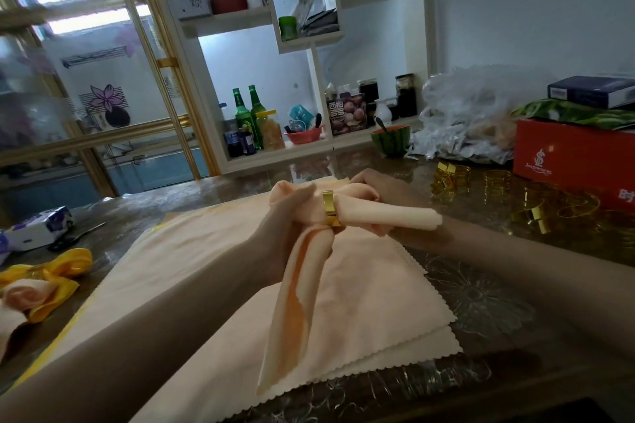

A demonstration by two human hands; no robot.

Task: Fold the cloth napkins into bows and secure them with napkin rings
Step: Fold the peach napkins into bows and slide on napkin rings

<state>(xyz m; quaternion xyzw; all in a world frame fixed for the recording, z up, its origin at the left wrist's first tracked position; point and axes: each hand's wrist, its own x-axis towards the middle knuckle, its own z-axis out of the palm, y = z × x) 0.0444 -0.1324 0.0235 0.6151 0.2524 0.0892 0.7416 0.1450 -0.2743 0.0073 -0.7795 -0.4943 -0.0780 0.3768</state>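
Head view, with both hands raised just above the tabletop at the centre of the scene. Left hand: grip clenched round the gathered peach napkin on the 9 o'clock side of a gold napkin ring, which encircles the cloth's waist. Right hand: grip grasping the rolled fold on the ring's 3 o'clock side, with its fingers largely hidden behind the cloth. One tail of the napkin hangs toward 6 o'clock, over a stack of flat napkins lying on the tabletop. Finished bows, yellow and peach, lie at 9 o'clock, with scissors just beyond them. Loose gold rings lie at 3 o'clock, beside a red box.
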